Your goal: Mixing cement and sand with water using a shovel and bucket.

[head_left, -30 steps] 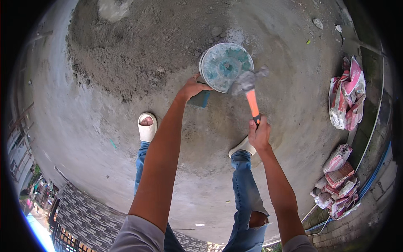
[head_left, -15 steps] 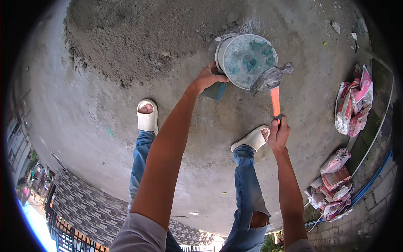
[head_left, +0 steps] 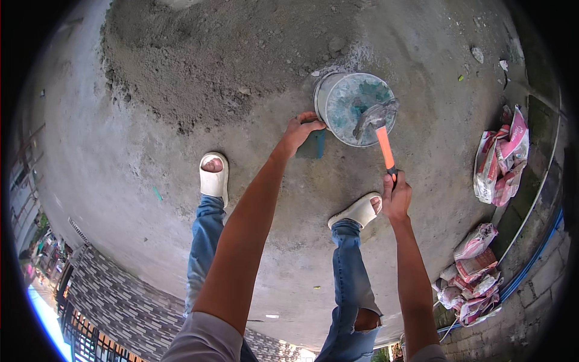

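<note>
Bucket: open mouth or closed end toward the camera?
Closed end: the bucket shows a flat, crusted round face, no opening visible, with the hammer head over it. Base or lid: cannot tell.

Grey, stained concrete floor [head_left: 120,187] spreads across the scene. At near right stands a grey block wall [head_left: 540,295], blue piping [head_left: 523,274] beside it. At near left, dark-and-pale striped tiling [head_left: 123,292] adjoins a black metal grille [head_left: 90,333], with bright daylight [head_left: 43,311] showing.
</note>
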A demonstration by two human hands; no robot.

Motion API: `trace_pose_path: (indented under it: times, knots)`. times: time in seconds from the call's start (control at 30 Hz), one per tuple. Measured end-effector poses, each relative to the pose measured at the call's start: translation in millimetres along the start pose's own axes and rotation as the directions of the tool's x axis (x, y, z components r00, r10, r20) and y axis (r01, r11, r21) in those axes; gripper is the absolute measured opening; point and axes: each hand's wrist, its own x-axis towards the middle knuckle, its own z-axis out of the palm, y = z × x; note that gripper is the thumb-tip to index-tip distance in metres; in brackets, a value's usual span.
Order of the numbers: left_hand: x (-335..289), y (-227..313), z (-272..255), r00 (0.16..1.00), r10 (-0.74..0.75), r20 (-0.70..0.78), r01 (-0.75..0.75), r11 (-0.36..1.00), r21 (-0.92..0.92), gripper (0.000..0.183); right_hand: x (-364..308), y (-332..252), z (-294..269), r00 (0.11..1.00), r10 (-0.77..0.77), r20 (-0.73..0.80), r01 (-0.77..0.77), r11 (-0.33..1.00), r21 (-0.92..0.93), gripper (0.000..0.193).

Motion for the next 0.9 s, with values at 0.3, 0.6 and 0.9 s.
trace_pose_path:
  times: [0.3, 0.6, 0.9]
  knots:
    - [-1, -7, 14, 0.995, 0.047, 0.086, -0.03, 0.981, -0.193, 0.043, 27, -20, 18, 0.999, 0.018, 0.029, -0.01, 0.965, -0.261, 0.026]
    - [8, -14, 22, 0.996, -0.045, -0.076, 0.009, 0.907, -0.421, 0.053, 14, -60, -4, 0.939, -0.025, -0.343, 0.091, 0.98, 0.179, 0.028]
    - [10, -14, 17, 0.999, -0.011, -0.05, -0.011, 0.904, -0.427, 0.047, 19, -61, -6, 0.974, 0.028, -0.224, 0.017, 0.98, 0.198, 0.028]
